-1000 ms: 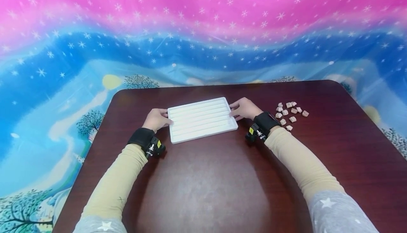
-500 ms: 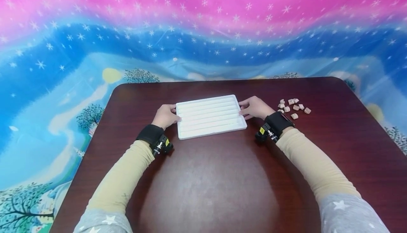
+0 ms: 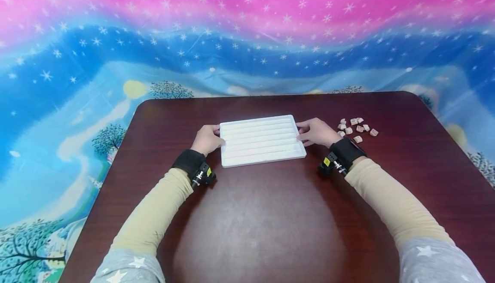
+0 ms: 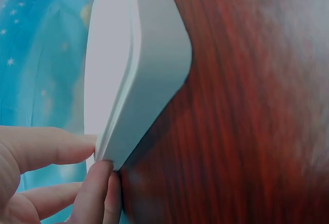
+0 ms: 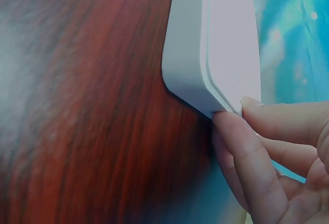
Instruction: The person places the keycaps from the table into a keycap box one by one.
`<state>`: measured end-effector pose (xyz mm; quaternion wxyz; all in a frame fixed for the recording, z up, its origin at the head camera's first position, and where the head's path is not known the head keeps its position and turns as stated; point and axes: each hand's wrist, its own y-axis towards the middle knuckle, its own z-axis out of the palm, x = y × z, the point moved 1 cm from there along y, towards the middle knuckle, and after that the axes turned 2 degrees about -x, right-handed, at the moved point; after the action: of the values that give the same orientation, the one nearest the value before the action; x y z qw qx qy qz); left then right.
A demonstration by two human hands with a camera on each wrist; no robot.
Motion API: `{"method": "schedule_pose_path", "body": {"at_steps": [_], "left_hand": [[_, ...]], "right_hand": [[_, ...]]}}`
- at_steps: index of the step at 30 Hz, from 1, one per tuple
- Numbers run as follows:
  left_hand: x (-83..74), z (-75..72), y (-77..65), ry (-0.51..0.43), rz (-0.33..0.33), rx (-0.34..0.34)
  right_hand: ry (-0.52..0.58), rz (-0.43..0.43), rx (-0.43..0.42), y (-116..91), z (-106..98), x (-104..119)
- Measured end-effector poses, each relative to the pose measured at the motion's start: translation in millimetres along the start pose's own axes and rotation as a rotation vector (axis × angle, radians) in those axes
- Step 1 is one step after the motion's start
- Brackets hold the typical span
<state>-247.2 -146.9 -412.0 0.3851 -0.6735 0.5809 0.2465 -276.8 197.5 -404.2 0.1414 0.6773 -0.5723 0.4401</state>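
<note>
A white ridged tray (image 3: 263, 141) lies near the middle of the table in the head view, its long rows running left to right. My left hand (image 3: 208, 139) pinches its left short edge, thumb over the rim and fingers against the outer wall, as the left wrist view of the tray's corner (image 4: 149, 54) shows. On the opposite short edge my right hand (image 3: 318, 132) holds the rim the same way; in the right wrist view its fingers (image 5: 252, 167) press the side wall. The tray's far underside is hidden.
Several small pale keycap-like blocks (image 3: 359, 129) lie scattered to the right of my right hand. The dark reddish wooden table (image 3: 255, 214) has rounded far corners. A patterned pink and blue cloth (image 3: 247, 38) hangs behind it.
The tray has shifted to the right with both hands holding its ends, and it sits closer to the small blocks. The head view has also tilted slightly.
</note>
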Motion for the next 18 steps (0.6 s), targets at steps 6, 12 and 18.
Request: {"method": "schedule_pose_path", "body": {"at_steps": [6, 12, 18], "left_hand": [[-3.2, 7.1, -2.0, -0.019, 0.011, 0.043], [-4.5, 10.5, -5.9, -0.049, 0.038, 0.057], [0.9, 15.2, -9.6, -0.078, 0.060, 0.067]], "right_hand": [[-0.003, 0.001, -0.002, -7, -5, -7], [-0.017, -0.019, -0.013, -14, -8, -11], [-0.013, 0.002, -0.015, -19, -7, -16]]}}
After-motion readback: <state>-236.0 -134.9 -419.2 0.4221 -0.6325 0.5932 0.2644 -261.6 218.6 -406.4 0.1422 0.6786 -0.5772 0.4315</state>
